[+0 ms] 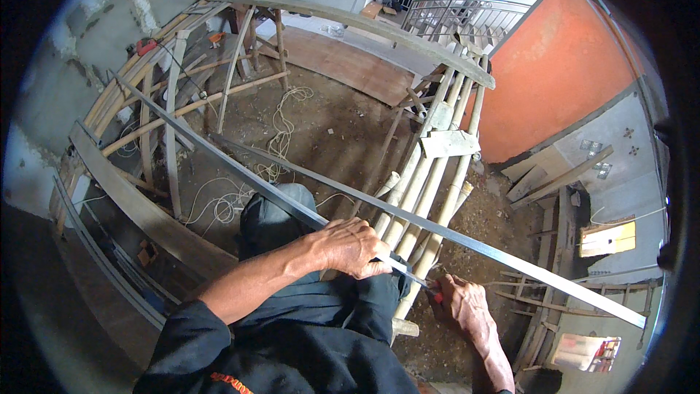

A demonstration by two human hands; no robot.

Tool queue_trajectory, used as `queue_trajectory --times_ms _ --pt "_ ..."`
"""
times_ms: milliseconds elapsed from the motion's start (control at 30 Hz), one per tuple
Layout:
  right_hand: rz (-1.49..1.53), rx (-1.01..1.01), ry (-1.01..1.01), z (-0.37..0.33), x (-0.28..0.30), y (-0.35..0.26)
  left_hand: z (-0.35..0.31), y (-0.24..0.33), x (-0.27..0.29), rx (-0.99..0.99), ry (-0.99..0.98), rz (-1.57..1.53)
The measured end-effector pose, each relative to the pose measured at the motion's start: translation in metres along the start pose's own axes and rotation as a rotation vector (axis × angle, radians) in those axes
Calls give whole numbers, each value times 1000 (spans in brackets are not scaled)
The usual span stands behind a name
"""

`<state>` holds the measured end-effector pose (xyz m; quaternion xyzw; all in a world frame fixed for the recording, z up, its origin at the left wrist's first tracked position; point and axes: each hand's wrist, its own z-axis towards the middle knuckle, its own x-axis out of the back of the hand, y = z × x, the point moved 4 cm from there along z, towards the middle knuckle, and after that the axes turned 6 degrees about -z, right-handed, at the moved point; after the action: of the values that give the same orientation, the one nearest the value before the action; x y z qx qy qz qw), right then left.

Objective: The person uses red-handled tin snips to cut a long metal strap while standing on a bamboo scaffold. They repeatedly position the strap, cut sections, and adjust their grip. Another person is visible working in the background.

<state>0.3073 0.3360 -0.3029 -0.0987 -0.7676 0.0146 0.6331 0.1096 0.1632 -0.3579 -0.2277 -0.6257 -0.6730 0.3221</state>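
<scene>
My left hand [354, 248] is closed around a long, thin metal channel [240, 169] that crosses my lap from the upper left. The channel's near end sticks out just past my fingers. Against that end sits the metal tip of a red-handled hand tool [438, 297], gripped by my right hand [463, 305]; its exact kind is mostly hidden by my fingers. A second long metal strip [467, 241] runs diagonally beyond both hands, apart from them. My knee [281, 219] is under the held channel.
Bamboo poles [430, 197] form a narrow platform beside me. Wooden scaffold framing [171, 102] and a plank [138, 204] stand left, high above a dirt floor [313, 124]. Loose rope [226, 201] lies below. An orange wall [547, 66] rises at right.
</scene>
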Motion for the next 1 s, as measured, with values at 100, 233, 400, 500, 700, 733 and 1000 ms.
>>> queue_trajectory --times_ms 100,233,400,500,700,733,1000 --pt "-30 -24 -45 1 5 -3 0 0 0 1 3 -13" --pt "-35 -52 -98 4 8 -3 -1 0 0 11 -6 -12" --pt "-29 -78 -127 5 6 -2 -1 0 0 -2 3 -28" --pt "-24 -77 -128 5 4 -3 -1 0 0 -21 11 -25" --pt "-4 -69 -97 3 6 -5 -1 -2 -2 -12 -7 -57" --pt "-21 -90 -118 3 5 -5 -1 -2 -2 -3 -19 -79" --pt "-86 -104 -130 4 1 -4 -2 -4 -3 11 -12 -59"
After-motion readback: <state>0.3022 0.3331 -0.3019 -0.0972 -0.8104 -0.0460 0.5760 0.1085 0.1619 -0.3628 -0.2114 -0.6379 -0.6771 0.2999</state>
